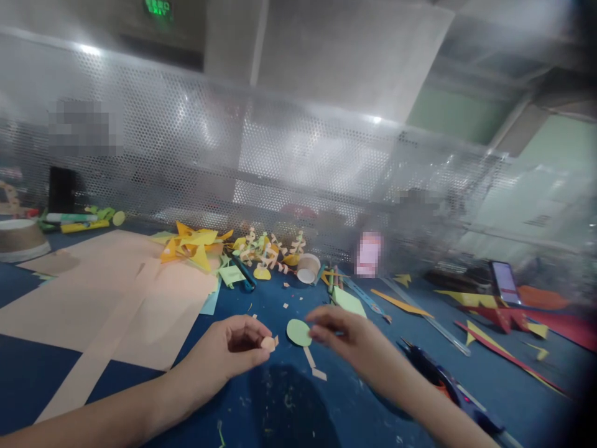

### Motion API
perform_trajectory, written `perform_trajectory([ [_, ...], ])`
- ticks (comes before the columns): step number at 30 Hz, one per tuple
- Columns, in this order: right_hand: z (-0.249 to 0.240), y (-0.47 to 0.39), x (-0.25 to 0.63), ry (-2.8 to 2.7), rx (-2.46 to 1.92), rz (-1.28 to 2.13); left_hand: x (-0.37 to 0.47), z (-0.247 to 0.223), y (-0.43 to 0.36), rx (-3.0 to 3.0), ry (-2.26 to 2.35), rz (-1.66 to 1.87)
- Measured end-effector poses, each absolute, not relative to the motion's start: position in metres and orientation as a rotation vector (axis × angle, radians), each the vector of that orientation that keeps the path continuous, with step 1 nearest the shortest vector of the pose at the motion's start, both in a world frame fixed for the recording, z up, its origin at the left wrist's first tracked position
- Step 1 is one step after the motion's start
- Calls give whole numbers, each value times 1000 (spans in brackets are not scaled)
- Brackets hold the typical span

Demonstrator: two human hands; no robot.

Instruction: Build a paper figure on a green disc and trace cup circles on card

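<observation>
Between the thumb and fingers of my left hand point(245, 345) is a small peach paper piece point(268, 343), pinched just above the blue table. Close by on the right, my right hand point(342, 333) has its thumb and forefinger slightly apart and curved. Its fingertips come up to the right edge of a pale green paper disc point(297, 333); I cannot tell whether they touch it. A narrow peach paper strip point(309, 357) lies just below the disc, with another short scrap point(319, 374) at its end.
A large peach sheet point(153, 317) covers the left. Behind are yellow-orange paper shapes point(193, 242), curled paper pieces point(270, 252) and a tape roll point(308, 270). A dark blue pen-like tool point(448, 379) lies beside my right forearm. A perforated metal screen point(289, 162) bounds the back.
</observation>
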State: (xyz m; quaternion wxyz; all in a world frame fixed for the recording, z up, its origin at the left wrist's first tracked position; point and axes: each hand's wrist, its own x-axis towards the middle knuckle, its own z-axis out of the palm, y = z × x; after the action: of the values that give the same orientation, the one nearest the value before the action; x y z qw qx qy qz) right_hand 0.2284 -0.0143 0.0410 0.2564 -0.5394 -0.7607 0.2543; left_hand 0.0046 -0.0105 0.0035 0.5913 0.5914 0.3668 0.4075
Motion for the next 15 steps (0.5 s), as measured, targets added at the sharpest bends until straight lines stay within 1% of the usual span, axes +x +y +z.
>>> perform_trajectory([
  [2, 36, -20, 208, -1897, -1193, 1054, 5, 3, -12, 1383, 802, 934],
  [5, 28, -27, 191, -1696, -1046, 1298, 4, 1, -13, 1388, 745, 912],
  [8, 26, -30, 186, -1614, -1013, 1358, 4, 1, -14, 1397, 707, 901],
  [15, 26, -32, 183, -1615, -1014, 1390, 5, 3, -18, 1416, 754, 877],
])
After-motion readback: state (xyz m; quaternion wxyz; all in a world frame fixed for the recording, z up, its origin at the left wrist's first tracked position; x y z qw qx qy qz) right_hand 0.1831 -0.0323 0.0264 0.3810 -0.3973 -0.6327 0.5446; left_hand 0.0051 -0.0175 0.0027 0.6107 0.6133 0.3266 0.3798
